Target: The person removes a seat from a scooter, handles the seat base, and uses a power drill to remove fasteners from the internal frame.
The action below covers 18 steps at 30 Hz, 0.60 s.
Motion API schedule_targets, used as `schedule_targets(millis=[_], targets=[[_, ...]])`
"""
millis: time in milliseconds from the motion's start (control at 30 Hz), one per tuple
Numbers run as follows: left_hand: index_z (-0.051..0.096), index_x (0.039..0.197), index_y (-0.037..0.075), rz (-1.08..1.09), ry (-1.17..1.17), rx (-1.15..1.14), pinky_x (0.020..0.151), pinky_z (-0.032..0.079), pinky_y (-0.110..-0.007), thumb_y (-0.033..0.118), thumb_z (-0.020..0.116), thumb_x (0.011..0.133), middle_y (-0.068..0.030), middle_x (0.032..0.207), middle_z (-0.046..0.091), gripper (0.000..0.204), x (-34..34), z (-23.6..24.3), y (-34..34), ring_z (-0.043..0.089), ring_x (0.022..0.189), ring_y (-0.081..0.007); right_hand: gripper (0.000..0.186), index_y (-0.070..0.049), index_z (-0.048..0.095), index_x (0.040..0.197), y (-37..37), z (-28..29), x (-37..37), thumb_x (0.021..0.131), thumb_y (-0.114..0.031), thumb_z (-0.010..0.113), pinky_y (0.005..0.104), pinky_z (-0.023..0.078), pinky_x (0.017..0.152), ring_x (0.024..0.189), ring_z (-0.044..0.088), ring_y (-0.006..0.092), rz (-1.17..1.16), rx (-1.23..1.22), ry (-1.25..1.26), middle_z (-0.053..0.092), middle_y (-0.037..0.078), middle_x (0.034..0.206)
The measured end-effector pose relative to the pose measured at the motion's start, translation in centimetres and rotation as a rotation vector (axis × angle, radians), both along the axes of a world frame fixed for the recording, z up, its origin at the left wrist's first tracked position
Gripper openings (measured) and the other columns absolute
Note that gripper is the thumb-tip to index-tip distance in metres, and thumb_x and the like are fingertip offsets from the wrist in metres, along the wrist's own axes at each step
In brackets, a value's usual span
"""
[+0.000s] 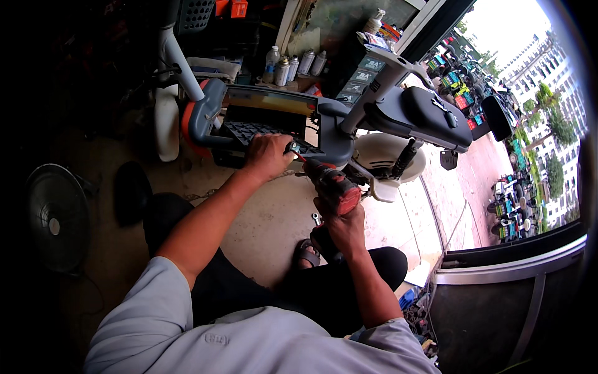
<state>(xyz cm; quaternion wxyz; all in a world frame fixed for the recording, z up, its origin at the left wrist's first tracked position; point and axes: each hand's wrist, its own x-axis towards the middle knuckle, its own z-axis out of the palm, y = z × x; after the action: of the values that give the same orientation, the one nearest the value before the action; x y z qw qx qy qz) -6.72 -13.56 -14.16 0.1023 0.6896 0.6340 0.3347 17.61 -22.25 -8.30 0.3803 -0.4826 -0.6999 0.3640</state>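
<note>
My right hand [346, 227] is wrapped round the grip of a red and black cordless drill [337, 188]. Its red-tipped bit points up and left at a small metal and black part [293, 148]. That part is pinched in the closed fingers of my left hand [269, 156], by the near side of an electric bike's footboard. The electric bike [336, 140] stands crosswise before me, its grey frame open in the middle. A black ribbed panel [244, 132] lies slanted over the opening, partly behind my left hand. Whether the bit touches the part is hard to tell.
A wrench [316, 219] lies on the floor near my foot. At the left stands a round fan [57, 218]. Behind the bike are a plastic bottle [271, 64], several spray cans [293, 68] and a stack of drawers [362, 76]. Parked bikes [458, 87] line the outside.
</note>
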Motion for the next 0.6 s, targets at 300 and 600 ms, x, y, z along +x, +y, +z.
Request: schedule_targets(millis=[300, 600], targets=[[0.074, 0.119, 0.008, -0.038, 0.104, 0.052, 0.099, 0.047, -0.048, 0.02, 0.085, 0.081, -0.0099, 0.114, 0.075, 0.042, -0.1, -0.2, -0.4, 0.067, 0.115, -0.0312, 0.032, -0.002, 0.073, 0.122, 0.1, 0.1, 0.0, 0.094, -0.015, 0.081, 0.0326, 0.055, 0.089, 0.096, 0.071, 0.0162, -0.013, 0.034, -0.076, 0.077, 0.006, 0.106], [0.076, 0.119, 0.009, -0.051, 0.128, 0.083, 0.098, 0.048, -0.046, 0.017, 0.086, 0.079, -0.0094, 0.113, 0.077, 0.042, -0.2, -1.0, 0.0, 0.068, 0.11, -0.0291, 0.028, -0.002, 0.074, 0.121, 1.2, 1.1, -0.2, 0.094, -0.009, 0.078, 0.0296, 0.054, 0.086, 0.092, 0.067, 0.012, -0.022, -0.049, 0.014, 0.076, 0.003, 0.103]])
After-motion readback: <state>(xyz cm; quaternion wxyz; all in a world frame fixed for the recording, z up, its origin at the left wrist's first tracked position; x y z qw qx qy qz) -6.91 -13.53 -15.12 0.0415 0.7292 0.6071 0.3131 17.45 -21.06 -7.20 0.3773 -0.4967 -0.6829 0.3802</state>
